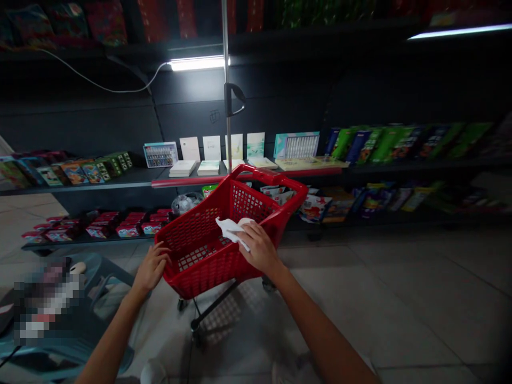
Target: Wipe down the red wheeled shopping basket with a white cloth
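The cart (216, 271) is red with a lattice of holes in its walls, echoed by a checkered shadow (232, 312) on the grey floor (360, 288) with its grid of tile lines, and the cloth (230, 228) is white. The shelving (192, 109) is dark grey with a red edge strip (180, 182), the lamp (198, 64) and cable (100, 88) are white, the pole (226, 50) is silvery, and its grip (228, 100) is black. Upper-shelf bags (384, 145) alternate green with dark blue, low boxes (103, 224) are reddish pink with pale blue and white patches, and the stool (96, 265) is dull blue-green.
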`<state>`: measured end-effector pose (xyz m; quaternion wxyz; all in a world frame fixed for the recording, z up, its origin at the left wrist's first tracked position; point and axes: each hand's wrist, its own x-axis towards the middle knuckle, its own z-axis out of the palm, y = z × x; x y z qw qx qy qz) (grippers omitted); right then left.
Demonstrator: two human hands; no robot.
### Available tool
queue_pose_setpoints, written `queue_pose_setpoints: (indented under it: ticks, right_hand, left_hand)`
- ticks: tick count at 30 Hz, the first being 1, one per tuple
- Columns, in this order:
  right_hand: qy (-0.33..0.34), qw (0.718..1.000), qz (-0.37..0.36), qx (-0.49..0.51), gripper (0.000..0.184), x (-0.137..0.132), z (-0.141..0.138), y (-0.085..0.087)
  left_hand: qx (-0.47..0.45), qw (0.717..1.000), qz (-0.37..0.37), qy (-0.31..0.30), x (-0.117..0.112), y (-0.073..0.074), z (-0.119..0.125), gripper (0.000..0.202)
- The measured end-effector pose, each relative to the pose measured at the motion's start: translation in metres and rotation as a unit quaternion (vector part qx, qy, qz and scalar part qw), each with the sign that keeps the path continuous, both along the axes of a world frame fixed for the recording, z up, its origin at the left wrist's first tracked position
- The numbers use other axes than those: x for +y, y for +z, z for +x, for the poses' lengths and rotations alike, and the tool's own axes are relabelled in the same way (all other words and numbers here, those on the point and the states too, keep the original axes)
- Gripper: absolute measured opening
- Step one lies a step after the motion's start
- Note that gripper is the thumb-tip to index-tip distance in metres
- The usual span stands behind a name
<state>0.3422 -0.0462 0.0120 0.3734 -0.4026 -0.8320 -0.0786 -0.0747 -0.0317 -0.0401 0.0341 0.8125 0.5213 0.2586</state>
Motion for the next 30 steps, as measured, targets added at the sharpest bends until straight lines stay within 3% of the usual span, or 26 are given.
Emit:
queue_pose_setpoints:
  ticks: [4,6,8,14,20,22,25,28,30]
  right_hand:
    - [-0.055,0.998,0.024,0.021,0.052,-0.002,0.027,0.004]
    - [-0.074,0.997,0.024,0.024,0.054,-0.003,0.037,0.006]
    - [-0.084,0.996,0.018,0.019,0.055,-0.004,0.044,0.009]
    - [-0.163,0.985,0.052,0.027,0.054,-0.003,0.062,0.012]
    - [-0.265,0.956,0.092,0.09,0.05,0.002,0.077,0.01]
    - [-0.281,0.949,0.101,0.103,0.048,0.004,0.073,0.006]
    - [-0.269,0.953,0.1,0.102,0.043,0.006,0.05,-0.002]
    - [-0.219,0.971,0.056,0.073,0.036,0.004,0.011,-0.009]
    - [-0.176,0.983,0.016,0.056,0.034,-0.001,-0.021,-0.013]
  left_hand:
    - [0.007,1.0,0.011,0.028,-0.011,0.024,0.026,0.035]
    - [0.002,1.0,0.01,-0.021,-0.023,0.036,0.044,0.033]
    - [0.022,0.995,-0.041,-0.083,-0.034,0.043,0.062,0.034]
    - [0.094,0.993,-0.011,-0.074,-0.03,0.03,0.087,0.043]
    - [0.023,0.995,-0.025,-0.089,-0.007,0.018,0.084,0.041]
    - [0.008,0.995,-0.02,-0.094,0.0,0.015,0.079,0.035]
    - [-0.001,0.995,-0.001,-0.104,0.011,0.008,0.072,0.041]
    - [0.014,0.993,0.006,-0.114,0.02,0.0,0.071,0.048]
    - [0.024,0.996,0.007,-0.086,0.024,-0.006,0.074,0.058]
